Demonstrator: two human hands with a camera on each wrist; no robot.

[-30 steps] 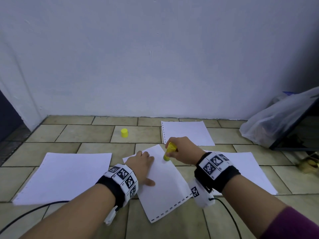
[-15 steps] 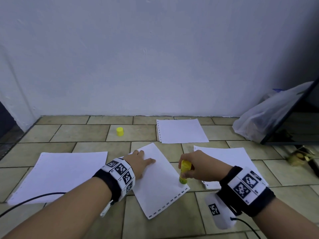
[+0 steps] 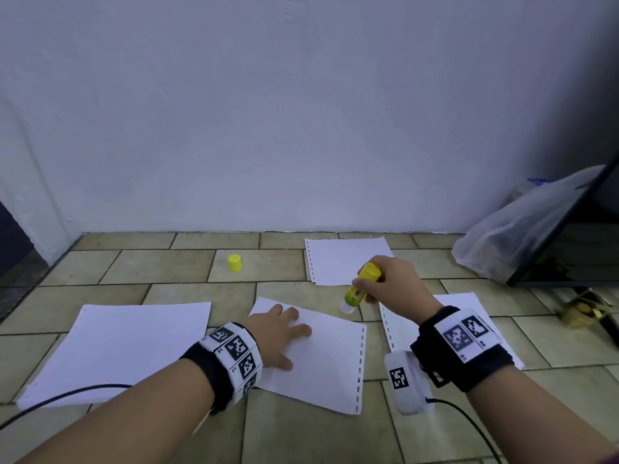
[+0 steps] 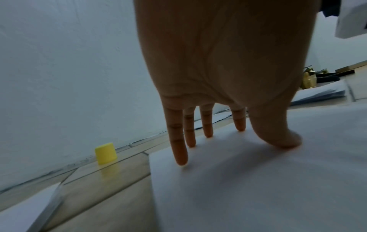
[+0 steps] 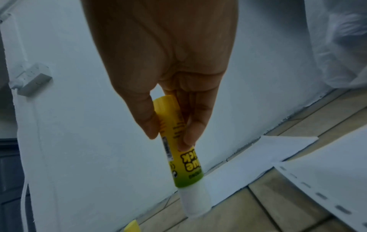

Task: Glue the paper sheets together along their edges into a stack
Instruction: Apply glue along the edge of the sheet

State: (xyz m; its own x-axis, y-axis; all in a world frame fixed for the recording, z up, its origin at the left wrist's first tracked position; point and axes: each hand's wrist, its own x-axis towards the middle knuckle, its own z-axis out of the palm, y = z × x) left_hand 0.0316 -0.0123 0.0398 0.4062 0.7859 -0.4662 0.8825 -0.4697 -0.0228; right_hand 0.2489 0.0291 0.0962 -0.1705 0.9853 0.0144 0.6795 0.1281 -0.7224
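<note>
The tiled floor (image 3: 174, 266) carries everything, with loose white sheets spread over it: a large one at nine o'clock (image 3: 110, 349), the centre sheet (image 3: 321, 360) with a dashed strip down its right side, another at three o'clock (image 3: 402, 326) partly under the right wrist, and a smaller one at twelve o'clock (image 3: 338, 262) by the wall. None are stacked yet, so the gluing looks to be at an early stage.

The left hand (image 3: 278, 336) lies flat on the centre sheet, fingers (image 4: 179, 150) straight and spread, pinning it to the floor. The right hand (image 3: 392, 286) is curled round the glue stick (image 3: 360, 289), thumb and fingers pinching the yellow barrel, white tip pointing down at the sheet's far right corner, around one o'clock. Whether the tip touches the paper I cannot tell.

The step in hand seems to be running glue along the centre sheet's edges. Next, the tip should track the far edge while the left hand keeps the paper from sliding.

The yellow cap (image 3: 234, 263) stands alone at eleven o'clock.
</note>
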